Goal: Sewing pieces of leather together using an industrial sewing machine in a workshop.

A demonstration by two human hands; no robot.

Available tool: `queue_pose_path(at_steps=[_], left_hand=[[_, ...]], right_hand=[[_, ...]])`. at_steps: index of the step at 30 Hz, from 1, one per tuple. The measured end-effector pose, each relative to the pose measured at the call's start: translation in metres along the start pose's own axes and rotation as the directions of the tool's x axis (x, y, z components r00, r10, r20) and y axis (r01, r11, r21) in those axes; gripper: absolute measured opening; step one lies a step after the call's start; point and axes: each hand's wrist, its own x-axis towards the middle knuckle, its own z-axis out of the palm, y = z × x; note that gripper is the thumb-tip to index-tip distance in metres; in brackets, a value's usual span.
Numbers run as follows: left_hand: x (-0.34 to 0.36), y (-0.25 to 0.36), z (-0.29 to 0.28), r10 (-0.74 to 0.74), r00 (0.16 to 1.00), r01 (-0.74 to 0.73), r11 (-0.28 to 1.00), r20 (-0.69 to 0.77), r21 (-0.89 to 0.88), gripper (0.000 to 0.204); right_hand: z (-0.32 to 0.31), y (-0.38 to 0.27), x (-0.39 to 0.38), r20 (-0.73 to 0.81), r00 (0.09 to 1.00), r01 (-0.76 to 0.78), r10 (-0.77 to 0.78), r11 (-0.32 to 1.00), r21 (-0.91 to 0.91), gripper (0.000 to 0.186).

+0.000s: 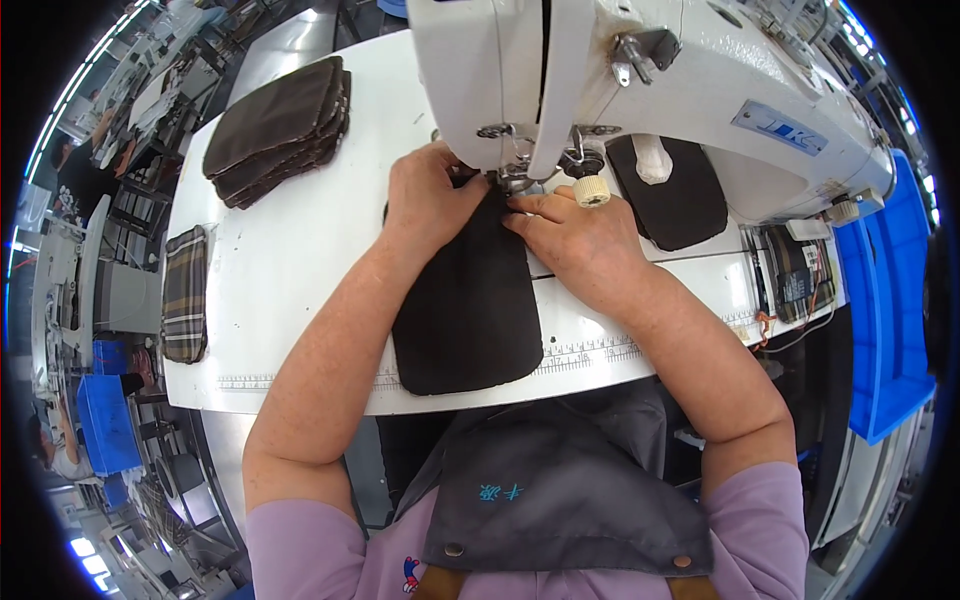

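A black fabric piece (pixel 465 310) with rounded corners lies flat on the white sewing table, its far end under the head of a white sewing machine (pixel 470 85). My left hand (pixel 432 195) grips the far left edge of the piece, thumb and fingers close to the presser foot (pixel 513 182). On the other side of the foot, my right hand (pixel 580 235) pinches the fabric's right edge with its fingertips. The needle point and the far edge of the fabric are hidden by my fingers and the machine.
A stack of dark brown fabric pieces (pixel 275 125) sits at the far left, with a folded plaid piece (pixel 185 295) nearer. Under the machine arm lies another black piece (pixel 670 200). Plaid fabric (pixel 795 275) and wires are at the right, beside a blue bin (pixel 885 310).
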Motion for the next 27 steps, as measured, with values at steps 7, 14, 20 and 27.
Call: queue_pose_path(at_steps=[7,14,20,27], left_hand=[[-0.009,-0.006,0.012,-0.023,0.999,0.022,0.999,-0.025,-0.030,0.018],[-0.024,-0.005,-0.020,0.234,0.972,-0.214,0.933,-0.036,0.288,0.015],[-0.095,0.044,-0.052,0.412,0.879,-0.425,0.905,0.239,0.006,0.033],[-0.142,0.054,-0.045,0.438,0.814,-0.478,0.879,0.380,0.010,0.045]], right_hand=[[-0.001,-0.001,-0.011,0.006,1.000,0.026,-0.026,0.998,-0.054,0.026],[0.003,-0.007,-0.010,0.003,1.000,0.005,-0.005,1.000,0.018,0.033],[-0.001,-0.011,-0.016,-0.037,0.999,-0.024,0.028,0.994,0.109,0.032],[-0.008,-0.012,-0.024,-0.043,0.997,-0.067,0.070,0.995,0.070,0.028]])
